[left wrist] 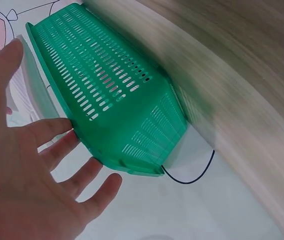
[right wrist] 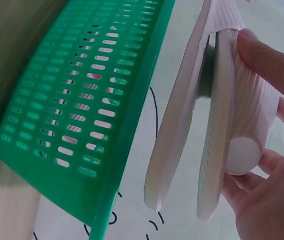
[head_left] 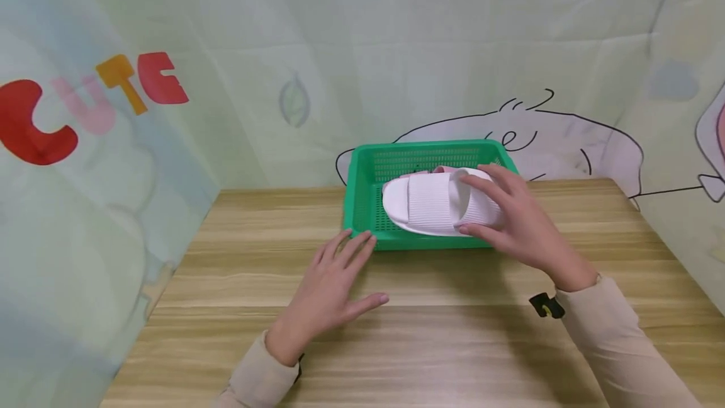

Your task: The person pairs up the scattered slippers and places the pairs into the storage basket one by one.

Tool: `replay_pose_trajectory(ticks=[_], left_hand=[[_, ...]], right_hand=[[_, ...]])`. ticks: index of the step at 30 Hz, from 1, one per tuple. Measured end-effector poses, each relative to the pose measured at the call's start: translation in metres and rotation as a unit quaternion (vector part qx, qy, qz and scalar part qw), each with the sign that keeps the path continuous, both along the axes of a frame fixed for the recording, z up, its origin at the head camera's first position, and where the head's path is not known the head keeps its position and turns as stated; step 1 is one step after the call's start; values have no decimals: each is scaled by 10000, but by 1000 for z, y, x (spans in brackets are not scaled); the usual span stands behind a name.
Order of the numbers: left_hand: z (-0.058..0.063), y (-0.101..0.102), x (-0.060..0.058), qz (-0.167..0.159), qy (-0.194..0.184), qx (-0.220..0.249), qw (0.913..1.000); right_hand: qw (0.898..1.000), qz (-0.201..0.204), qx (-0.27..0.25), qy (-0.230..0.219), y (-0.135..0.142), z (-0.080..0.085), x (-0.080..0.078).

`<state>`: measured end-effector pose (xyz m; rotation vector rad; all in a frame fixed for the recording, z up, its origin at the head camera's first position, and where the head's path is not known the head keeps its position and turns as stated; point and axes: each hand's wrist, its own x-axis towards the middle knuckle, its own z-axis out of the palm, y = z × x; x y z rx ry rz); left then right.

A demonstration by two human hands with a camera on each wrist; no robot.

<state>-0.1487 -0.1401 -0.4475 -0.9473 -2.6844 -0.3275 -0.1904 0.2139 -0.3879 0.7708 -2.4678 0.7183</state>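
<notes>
A pair of white ribbed slide slippers point(head_left: 428, 203) is at the green plastic basket point(head_left: 362, 175), over its open top in the head view. My right hand point(head_left: 527, 228) grips the pair at the right end, thumb on the near side and fingers on the far side. In the right wrist view, two slipper soles point(right wrist: 174, 135) lie face to face, outside and above the basket's rim. My left hand point(head_left: 328, 288) has its fingers spread, with fingertips right at the basket's near left corner. Something pink point(head_left: 444, 169) shows behind the slippers, mostly hidden by them.
The basket stands at the back of a wood-grain table point(head_left: 272, 269), close to a printed cloth backdrop point(head_left: 272, 36). Red and orange letters mark the cloth on the left. A black band piece point(head_left: 547, 306) sits at my right cuff.
</notes>
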Motion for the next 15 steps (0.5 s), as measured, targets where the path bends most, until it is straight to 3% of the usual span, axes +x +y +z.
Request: replay_pose_trajectory(ticks=[9, 15], left_hand=[[2, 2, 0, 91, -101, 61, 9999], [4, 3, 0, 67, -128, 155, 9998]], right_hand=[[9999, 14, -99, -118, -4, -7, -25], [9983, -142, 51, -567, -10, -16, -36]])
